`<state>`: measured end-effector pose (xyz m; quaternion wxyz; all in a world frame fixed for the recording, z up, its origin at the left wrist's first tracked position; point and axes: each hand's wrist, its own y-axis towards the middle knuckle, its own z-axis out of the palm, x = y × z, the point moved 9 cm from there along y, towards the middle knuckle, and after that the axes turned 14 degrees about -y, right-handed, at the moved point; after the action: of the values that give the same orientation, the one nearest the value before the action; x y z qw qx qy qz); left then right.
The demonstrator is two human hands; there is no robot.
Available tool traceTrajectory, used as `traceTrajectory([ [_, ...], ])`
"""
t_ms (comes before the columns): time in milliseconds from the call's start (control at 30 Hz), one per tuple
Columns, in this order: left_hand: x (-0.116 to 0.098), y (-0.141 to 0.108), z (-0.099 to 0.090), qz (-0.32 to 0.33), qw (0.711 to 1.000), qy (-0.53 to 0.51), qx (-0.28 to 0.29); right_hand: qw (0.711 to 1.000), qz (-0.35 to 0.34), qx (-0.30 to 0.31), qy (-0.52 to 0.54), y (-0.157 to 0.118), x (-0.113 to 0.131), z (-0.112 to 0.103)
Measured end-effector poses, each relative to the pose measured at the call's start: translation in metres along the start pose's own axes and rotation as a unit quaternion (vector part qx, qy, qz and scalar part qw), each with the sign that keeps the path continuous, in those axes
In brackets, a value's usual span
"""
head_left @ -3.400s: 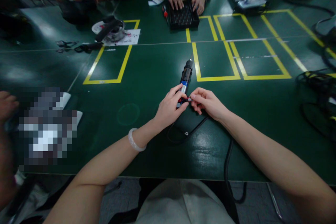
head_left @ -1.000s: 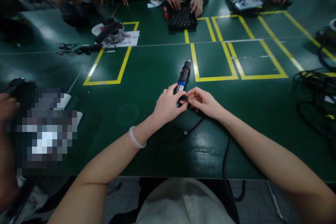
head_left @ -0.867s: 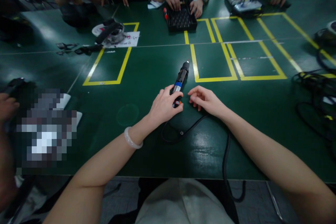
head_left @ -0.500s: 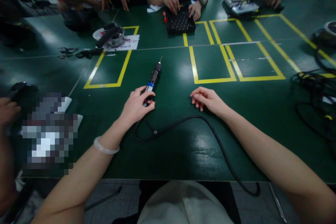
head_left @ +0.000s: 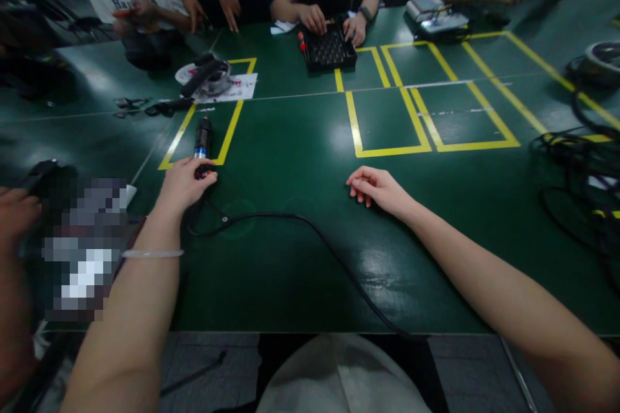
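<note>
Now, the left hand (head_left: 183, 186) grips the electric screwdriver (head_left: 203, 141) at left of the frame, inside the yellow outline (head_left: 231, 132). The right hand (head_left: 376, 190), right of centre, is empty (its fingers curl loosely). The black cable (head_left: 334, 253) runs to the bottom edge of the table (head_left: 285, 284).

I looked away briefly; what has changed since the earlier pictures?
The left hand has moved the power screwdriver leftward to the left yellow outline, drawing its black cable across the table. The right hand, now apart from it, stayed roughly in place; so did the black tray.
</note>
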<state>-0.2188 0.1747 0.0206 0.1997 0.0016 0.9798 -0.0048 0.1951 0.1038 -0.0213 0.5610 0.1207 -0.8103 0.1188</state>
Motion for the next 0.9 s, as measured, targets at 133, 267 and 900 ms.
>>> traceTrajectory([
  [133, 0.02, 0.008, -0.017, -0.043, 0.998, 0.035, -0.025, 1.0, -0.003, 0.001, -0.002, -0.001, 0.001, 0.0],
  [267, 0.033, 0.009, -0.019, -0.084, 0.994, 0.06, -0.029, 1.0, -0.001, -0.001, -0.001, -0.001, 0.0, 0.0],
  [900, 0.02, -0.009, -0.017, -0.132, 0.98, 0.146, -0.042, 1.0, 0.004, -0.002, -0.016, -0.001, 0.0, 0.003],
])
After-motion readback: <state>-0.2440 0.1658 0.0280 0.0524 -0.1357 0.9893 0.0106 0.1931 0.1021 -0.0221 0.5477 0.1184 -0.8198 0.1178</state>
